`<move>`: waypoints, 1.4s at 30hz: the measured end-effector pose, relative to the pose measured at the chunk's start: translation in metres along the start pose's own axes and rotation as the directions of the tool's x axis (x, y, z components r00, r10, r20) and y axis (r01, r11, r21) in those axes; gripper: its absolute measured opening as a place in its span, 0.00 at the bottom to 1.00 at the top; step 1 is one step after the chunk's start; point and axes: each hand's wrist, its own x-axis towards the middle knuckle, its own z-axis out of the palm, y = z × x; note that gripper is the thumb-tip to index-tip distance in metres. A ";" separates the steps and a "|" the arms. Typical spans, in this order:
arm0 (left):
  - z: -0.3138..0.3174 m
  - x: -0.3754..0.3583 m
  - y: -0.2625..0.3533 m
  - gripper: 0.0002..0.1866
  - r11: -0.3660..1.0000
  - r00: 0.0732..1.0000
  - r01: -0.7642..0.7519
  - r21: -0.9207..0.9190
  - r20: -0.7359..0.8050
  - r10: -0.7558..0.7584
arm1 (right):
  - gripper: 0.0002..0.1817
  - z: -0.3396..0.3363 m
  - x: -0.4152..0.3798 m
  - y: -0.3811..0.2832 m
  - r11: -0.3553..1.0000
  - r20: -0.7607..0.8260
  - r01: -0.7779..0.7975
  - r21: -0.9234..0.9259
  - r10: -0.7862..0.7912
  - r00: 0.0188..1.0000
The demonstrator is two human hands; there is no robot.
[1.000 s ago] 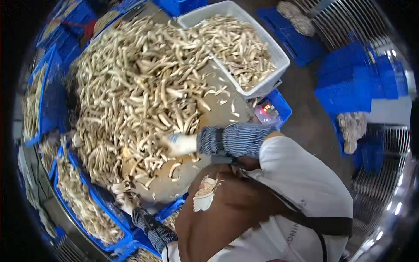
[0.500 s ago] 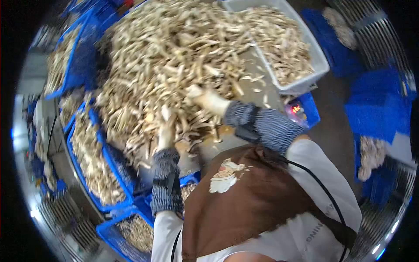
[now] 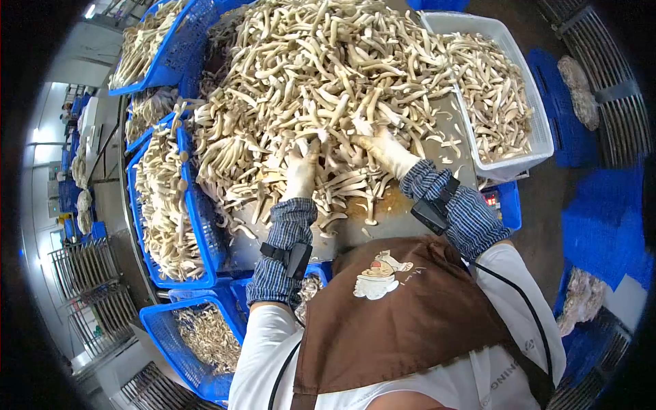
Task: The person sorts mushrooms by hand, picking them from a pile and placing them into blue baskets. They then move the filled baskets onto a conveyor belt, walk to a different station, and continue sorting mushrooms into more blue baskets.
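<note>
Both hands were buried in the near edge of a big mushroom pile [image 3: 307,75] that covered most of the worktop [image 3: 403,205] in the upper middle of the frame. The left hand [image 3: 301,174], gloved in pale fabric, sat at the centre of the frame with its grip closed around a few long stems from the pile's lower edge – exactly how many could not be told. The right hand [image 3: 383,147], gloved the same way, lay just right of it, its fingers spread flat and pressed on the stems; whether it held any could not be told. Striped blue sleeve covers [image 3: 290,239] ran from both wrists down toward a brown apron [image 3: 403,307] in the lower middle of the frame. At the upper right stood a white crate [image 3: 540,147], partly filled with sorted mushrooms and touching the right side of the pile. Along the left side of the frame stood blue baskets [image 3: 205,225] loaded with more mushrooms, one just beside the worktop's left edge, another in the upper left corner, and a third at the lower left – this last one less full. A small scale with a red display [image 3: 490,199] showed below the white crate, right of the right forearm
</note>
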 end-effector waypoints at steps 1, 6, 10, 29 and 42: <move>0.003 -0.016 0.027 0.37 0.995 0.999 -0.005 0.095 -0.039 0.009 | 0.31 0.001 0.000 -0.003 0.973 -0.124 0.014 -0.231 -0.043 0.991; -0.010 -0.010 0.029 0.37 0.994 0.995 -0.096 0.056 0.004 0.096 | 0.30 -0.027 0.063 0.059 0.955 -0.124 0.240 -0.172 -0.263 0.957; -0.036 0.002 0.007 0.39 0.984 0.987 -0.131 0.123 0.113 0.117 | 0.28 -0.015 0.039 0.017 0.871 -0.116 0.380 -0.312 -0.432 0.894; -0.097 0.007 0.024 0.34 0.750 0.894 -0.381 0.541 0.422 0.151 | 0.53 -0.039 0.071 -0.002 0.625 -0.022 0.398 -0.671 -0.554 0.833; -0.188 0.167 -0.042 0.40 0.095 0.973 0.073 0.993 -0.092 0.212 | 0.31 0.045 0.004 0.093 -0.339 0.641 0.576 -0.744 -0.119 0.759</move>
